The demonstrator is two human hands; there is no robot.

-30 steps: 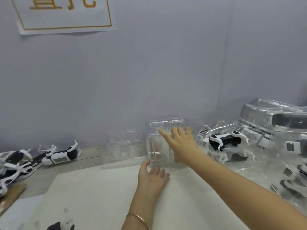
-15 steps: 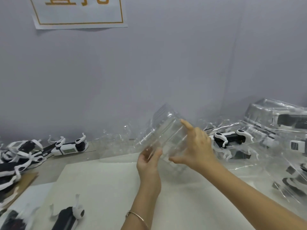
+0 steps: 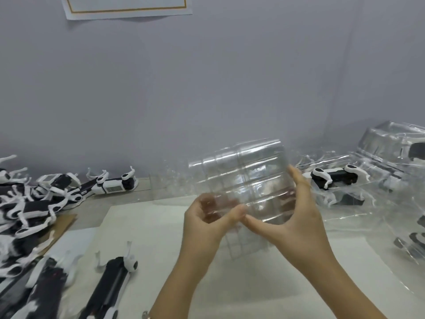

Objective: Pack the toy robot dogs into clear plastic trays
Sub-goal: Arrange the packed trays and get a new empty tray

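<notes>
Nearest, at the lower left, a black-and-white toy robot dog (image 3: 112, 288) lies lengthwise on the white sheet (image 3: 230, 291), with a second dog (image 3: 46, 295) just beside it on the left, partly blurred. Above the middle of the sheet both hands hold a clear plastic tray (image 3: 248, 178) in the air, tilted, with its ribbed compartments facing the camera. The left hand (image 3: 207, 226) pinches the tray's lower left corner, with the thumb on the near face and the fingers curled behind, seen through the plastic. The right hand (image 3: 299, 217) grips the right edge, thumb spread along the bottom, fingers together up the side. Farther left, a pile of robot dogs (image 3: 27, 203) covers the table beside a cardboard piece (image 3: 64, 224). Farther right, a packed dog (image 3: 333, 178) sits inside a clear tray, with stacked trays (image 3: 391, 143) behind it. A paper notice (image 3: 128, 5) hangs on the grey wall.
</notes>
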